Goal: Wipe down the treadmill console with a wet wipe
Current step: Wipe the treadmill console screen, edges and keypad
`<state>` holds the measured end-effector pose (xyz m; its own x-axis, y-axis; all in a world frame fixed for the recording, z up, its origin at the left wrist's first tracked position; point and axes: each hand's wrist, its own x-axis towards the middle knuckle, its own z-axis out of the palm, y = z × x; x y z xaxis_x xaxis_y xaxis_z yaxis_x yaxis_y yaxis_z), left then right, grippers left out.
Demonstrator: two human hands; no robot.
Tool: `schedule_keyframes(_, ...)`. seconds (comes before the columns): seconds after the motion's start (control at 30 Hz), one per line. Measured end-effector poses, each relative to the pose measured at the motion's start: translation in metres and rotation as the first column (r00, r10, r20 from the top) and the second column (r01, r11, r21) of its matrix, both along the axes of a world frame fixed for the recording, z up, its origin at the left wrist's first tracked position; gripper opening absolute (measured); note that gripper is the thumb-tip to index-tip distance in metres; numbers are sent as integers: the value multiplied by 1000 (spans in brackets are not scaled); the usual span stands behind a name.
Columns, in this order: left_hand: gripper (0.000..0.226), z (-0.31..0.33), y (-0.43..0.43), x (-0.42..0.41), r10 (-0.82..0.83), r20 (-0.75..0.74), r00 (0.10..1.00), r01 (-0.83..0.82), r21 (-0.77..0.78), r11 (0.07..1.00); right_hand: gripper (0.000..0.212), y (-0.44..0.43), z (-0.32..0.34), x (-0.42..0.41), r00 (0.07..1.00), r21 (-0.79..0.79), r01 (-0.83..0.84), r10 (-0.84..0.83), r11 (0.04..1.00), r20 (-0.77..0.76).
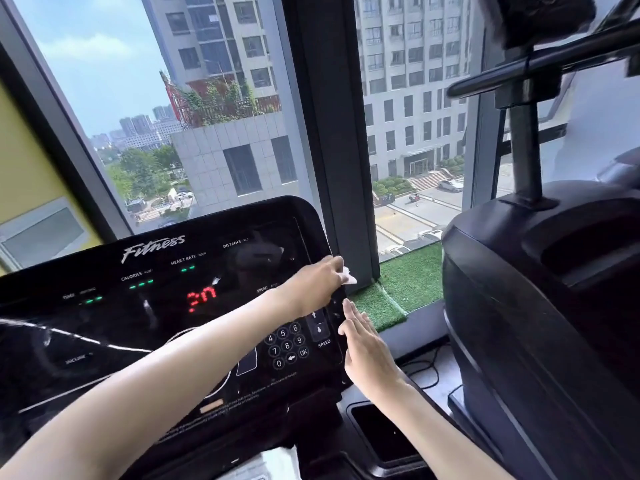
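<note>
Console: the big shiny black treadmill console (166,327) with white words and a red number fills the lower left of the view.
Wipe: the small white wet wipe (348,276) is at the right edge of the console, up near its top corner, and only a bit of it pokes out past the fingers.
Left hand: the left hand (320,284) reaches across the console and is closed around the wipe, pressing it on the console's right edge.
Right hand: the right hand (367,344) is flat, with fingers straight and close together. It holds nothing and is just beside the console's right edge, below the left hand.
Buttons: the round number buttons (286,345) sit low on the console, near the right hand.
Grass: a green strip of fake grass (398,289) lies on the window sill, right of the console.
Machine: a dark grey gym machine (540,306) stands well to the right of the console.
</note>
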<state>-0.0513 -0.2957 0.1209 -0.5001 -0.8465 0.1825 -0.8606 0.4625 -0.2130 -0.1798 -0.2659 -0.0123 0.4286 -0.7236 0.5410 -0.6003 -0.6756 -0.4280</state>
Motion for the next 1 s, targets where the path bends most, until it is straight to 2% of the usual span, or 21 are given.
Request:
schedule_keyframes(0.03, 40, 0, -3, -1, 11, -25, 1000, -10, 37, 999, 27, 1, 2, 0, 1000, 9, 0, 0, 1000, -2)
schedule_keyframes(0.07, 36, 6, -6, -3, 49, -127, 991, -42, 61, 997, 26, 2, 4, 0, 1000, 15, 0, 0, 1000, -6)
schedule_keyframes(0.13, 21, 22, -9, -9, 109, -433, 895, -90, 63, 994, 27, 3, 11, -3, 1000, 41, -9, 10, 999, -22)
schedule_keyframes(0.2, 14, 37, -5, -16, 138, -696, 705, -132, 63, 989, 27, 3, 19, -8, 999, 84, -22, 24, 996, -25)
schedule_keyframes(0.27, 16, 43, 0, -18, 236, -855, 462, -124, 202, 972, 27, 2, 32, -11, 998, 172, -26, 17, 985, 55)
schedule_keyframes(0.3, 19, 43, 3, -18, 295, -903, 312, -78, 285, 955, 26, 2, 40, -13, 989, 225, -18, -16, 974, 146)
schedule_keyframes(0.37, 17, 41, 6, -15, 397, -917, 40, 58, 399, 915, 20, 2, 60, -13, 899, 364, -26, -138, 931, 416)
schedule_keyframes(0.4, 16, 40, 9, -14, 434, -900, -44, 120, 427, 896, 18, 2, 72, -14, 816, 455, -88, -197, 886, 543)
schedule_keyframes(0.47, 16, 37, 16, -14, 478, -868, -132, 216, 446, 869, 20, 1, 91, -16, 631, 557, -323, -264, 765, 729)
schedule_keyframes(0.53, 16, 35, 23, -14, 491, -856, -164, 259, 443, 858, 18, 1, 103, -18, 467, 522, -528, -284, 670, 837)
schedule_keyframes(0.63, 18, 31, 35, -13, 500, -840, -210, 276, 440, 855, 11, 7, 107, -15, 414, 490, -564, -287, 664, 864)
schedule_keyframes(0.7, 21, 30, 42, -12, 473, -859, -197, 166, 447, 879, 10, 10, 105, -9, 399, 503, -545, -320, 671, 859)
schedule_keyframes(0.8, 31, 25, 50, -6, 382, -920, -83, -199, 391, 899, 7, 11, 102, 0, 431, 540, -427, -362, 726, 827)
schedule_keyframes(0.83, 33, 24, 54, -4, 351, -935, -44, -265, 350, 899, 5, 12, 102, 2, 445, 537, -386, -358, 750, 821)
schedule_keyframes(0.9, 30, 21, 62, -1, 349, -937, 17, -221, 337, 915, 4, 12, 101, 7, 508, 507, -281, -322, 815, 799)
schedule_keyframes(1.0, 24, 17, 74, -1, 409, -912, 2, -26, 409, 912, 6, 18, 101, 17, 675, 351, -109, -190, 930, 713)
